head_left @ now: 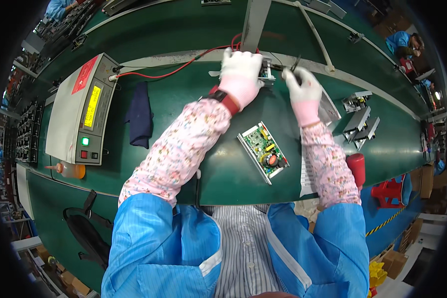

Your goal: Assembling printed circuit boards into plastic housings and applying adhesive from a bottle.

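My left hand [242, 72], in a white and pink glove, is closed at the far side of the bench. It grips a small metal-framed circuit board [267, 73], mostly hidden by the hand. Just right of that board, my gloved right hand [303, 92] pinches a thin dark pointed lead [296, 63]; its exact kind is too small to make out. Nearer to me, a green circuit board in a metal frame [265, 151] lies tilted between my forearms. Red wires [196, 58] run behind my left hand.
A white test instrument [77, 107] with a lit yellow display stands at left, beside a dark folded cloth [140, 116] and an orange bottle [70, 170]. Several metal-framed boards [358, 123] sit at right, near a red cylinder [355, 169]. A metal post [256, 25] rises behind.
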A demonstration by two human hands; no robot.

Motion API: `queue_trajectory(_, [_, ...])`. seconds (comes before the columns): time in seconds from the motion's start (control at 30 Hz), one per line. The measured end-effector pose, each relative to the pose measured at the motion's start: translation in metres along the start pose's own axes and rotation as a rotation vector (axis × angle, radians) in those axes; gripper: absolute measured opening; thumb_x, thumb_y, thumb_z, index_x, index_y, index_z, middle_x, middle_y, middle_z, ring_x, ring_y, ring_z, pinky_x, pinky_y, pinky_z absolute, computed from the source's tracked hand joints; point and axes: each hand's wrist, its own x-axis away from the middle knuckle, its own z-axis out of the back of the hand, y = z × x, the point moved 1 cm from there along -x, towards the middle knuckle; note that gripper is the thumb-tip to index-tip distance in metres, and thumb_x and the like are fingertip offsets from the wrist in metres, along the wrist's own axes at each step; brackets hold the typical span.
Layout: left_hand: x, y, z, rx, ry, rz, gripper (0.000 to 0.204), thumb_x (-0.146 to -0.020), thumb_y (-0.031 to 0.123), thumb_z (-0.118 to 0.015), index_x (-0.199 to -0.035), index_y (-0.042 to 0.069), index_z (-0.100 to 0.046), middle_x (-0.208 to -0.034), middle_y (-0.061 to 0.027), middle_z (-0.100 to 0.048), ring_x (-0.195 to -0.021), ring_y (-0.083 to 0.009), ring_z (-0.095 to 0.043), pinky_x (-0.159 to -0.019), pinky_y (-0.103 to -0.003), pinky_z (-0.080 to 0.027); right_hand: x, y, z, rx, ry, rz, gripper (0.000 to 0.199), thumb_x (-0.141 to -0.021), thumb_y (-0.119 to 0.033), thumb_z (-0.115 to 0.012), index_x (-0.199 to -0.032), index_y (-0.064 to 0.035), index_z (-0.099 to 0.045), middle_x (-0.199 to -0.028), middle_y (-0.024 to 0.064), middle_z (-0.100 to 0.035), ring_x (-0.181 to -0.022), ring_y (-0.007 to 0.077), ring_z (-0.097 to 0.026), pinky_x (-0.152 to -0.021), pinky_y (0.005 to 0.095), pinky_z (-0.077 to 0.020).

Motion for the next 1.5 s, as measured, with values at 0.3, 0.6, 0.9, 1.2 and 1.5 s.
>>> queue_trajectory(0.3, [-0.049, -0.132, -0.017, -0.111, 0.395, 0.232, 0.047, -0.074, 0.02, -0.079, -0.117, 0.007, -0.065, -0.104, -0.0129, -0.071, -0.095, -0.0346, -0.064, -0.088, -0.042, -0.05, 0.053, 0.008, -0.001, -0.097, -0.334, -0.247, 0.014, -0.09, -0.016, -0.07, -0.093, -0.0027, -0.072, -0.075, 0.0025, -0.067, -0.061, 0.0125, -0.052, -0.058, 0.0267, -0.042])
queue_trajectory(0.6, [-0.041, -0.129, -0.024, -0.24, 0.312, 0.047, 0.046, -0.074, 0.014, -0.074, -0.118, 0.007, -0.065, -0.118, -0.0119, -0.067, -0.105, -0.0354, -0.06, -0.098, -0.044, -0.046, 0.055, 0.008, -0.004, -0.15, -0.316, -0.227, 0.01, -0.09, -0.01, -0.071, -0.093, -0.0008, -0.071, -0.074, -0.0001, -0.066, -0.059, 0.0077, -0.047, -0.057, 0.023, -0.0394])
queue_trajectory(0.9, [0.146, -0.004, 0.029, 0.595, -0.28, -0.57, 0.035, -0.078, 0.027, -0.078, -0.108, 0.012, -0.068, -0.105, -0.0045, -0.066, -0.1, -0.0276, -0.06, -0.099, -0.042, -0.045, 0.058, 0.017, -0.002, -0.065, -0.329, -0.227, 0.013, -0.09, -0.012, -0.071, -0.093, 0.0003, -0.072, -0.074, -0.0003, -0.067, -0.059, 0.0078, -0.048, -0.057, 0.0221, -0.0407])
queue_trajectory(1.2, [0.15, 0.016, 0.005, 0.503, 0.099, -0.366, 0.02, -0.08, 0.022, -0.076, -0.095, 0.011, -0.072, -0.09, -0.0029, -0.065, -0.088, -0.0249, -0.059, -0.09, -0.039, -0.046, 0.059, -0.019, 0.052, -0.156, -0.338, -0.322, 0.021, -0.088, -0.022, -0.071, -0.09, -0.001, -0.074, -0.069, 0.0042, -0.067, -0.059, 0.0134, -0.053, -0.056, 0.0275, -0.0434])
queue_trajectory(1.5, [0.148, 0.033, -0.001, 0.521, 0.138, -0.21, 0.016, -0.079, 0.021, -0.077, -0.091, 0.011, -0.073, -0.083, -0.003, -0.063, -0.08, -0.0249, -0.057, -0.081, -0.037, -0.045, 0.077, -0.018, 0.063, -0.087, -0.391, -0.326, 0.022, -0.088, -0.019, -0.07, -0.091, 0.0025, -0.073, -0.069, 0.0026, -0.066, -0.059, 0.0114, -0.05, -0.057, 0.025, -0.0417])
